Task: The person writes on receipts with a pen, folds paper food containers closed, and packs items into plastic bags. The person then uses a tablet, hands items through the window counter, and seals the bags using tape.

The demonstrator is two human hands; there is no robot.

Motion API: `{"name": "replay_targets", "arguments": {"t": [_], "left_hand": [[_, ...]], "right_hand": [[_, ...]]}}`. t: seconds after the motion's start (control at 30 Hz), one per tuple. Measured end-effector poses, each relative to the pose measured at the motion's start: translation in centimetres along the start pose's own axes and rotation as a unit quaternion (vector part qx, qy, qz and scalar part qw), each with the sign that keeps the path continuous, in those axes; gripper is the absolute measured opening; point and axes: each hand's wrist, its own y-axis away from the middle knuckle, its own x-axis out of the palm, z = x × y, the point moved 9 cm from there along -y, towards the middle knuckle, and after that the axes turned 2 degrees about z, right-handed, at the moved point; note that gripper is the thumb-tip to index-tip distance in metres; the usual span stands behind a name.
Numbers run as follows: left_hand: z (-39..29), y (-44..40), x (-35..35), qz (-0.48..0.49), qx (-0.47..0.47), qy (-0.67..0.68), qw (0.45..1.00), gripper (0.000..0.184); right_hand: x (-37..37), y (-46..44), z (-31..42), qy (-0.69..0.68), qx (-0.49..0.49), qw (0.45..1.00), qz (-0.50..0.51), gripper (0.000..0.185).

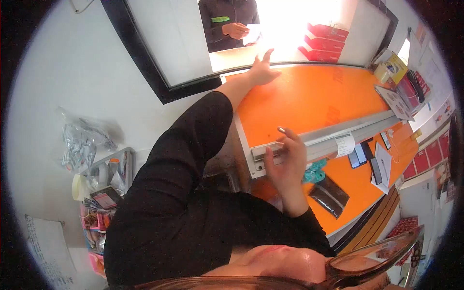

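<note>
My left hand (263, 71) reaches forward over the far edge of the orange countertop (295, 106), by the bright window opening. Its fingers are spread and nothing is in them. Closer to me, my right hand (288, 162) is raised at the near end of a silver metal rail (321, 140), with fingers apart and slightly curled, holding nothing I can see. Whether it touches the rail, I cannot tell. A printed paper slip (345, 144) hangs over that rail. Beside the right hand lies a crumpled teal item (314, 172), and a dark flat packet (329, 196) sits below it.
Beyond the opening stands a person in dark clothing (229, 14) holding white paper (252, 34). Red stacked trays (326, 43) are to their right. Phones (357, 155) and a white notebook (383, 164) lie on the lower orange desk. A cluttered organizer (104, 193) stands at left.
</note>
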Motion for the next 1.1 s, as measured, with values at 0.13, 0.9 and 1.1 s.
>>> {"name": "replay_targets", "arguments": {"t": [0.13, 0.9, 1.1], "left_hand": [[-1.3, 0.0, 0.4, -0.042, 0.079, -0.065, 0.994, 0.083], [-3.0, 1.1, -1.3, -0.085, 0.064, 0.142, 0.984, 0.099], [-0.9, 4.7, -3.4, -0.097, -0.142, 0.131, 0.976, 0.081]], "right_hand": [[0.1, -0.1, -0.1, 0.004, -0.005, 1.000, -0.002, 0.038], [-0.3, -0.3, 0.8, 0.001, -0.006, 1.000, -0.002, 0.036], [0.1, 0.3, 0.5, 0.013, 0.001, 1.000, -0.005, 0.036]]}}
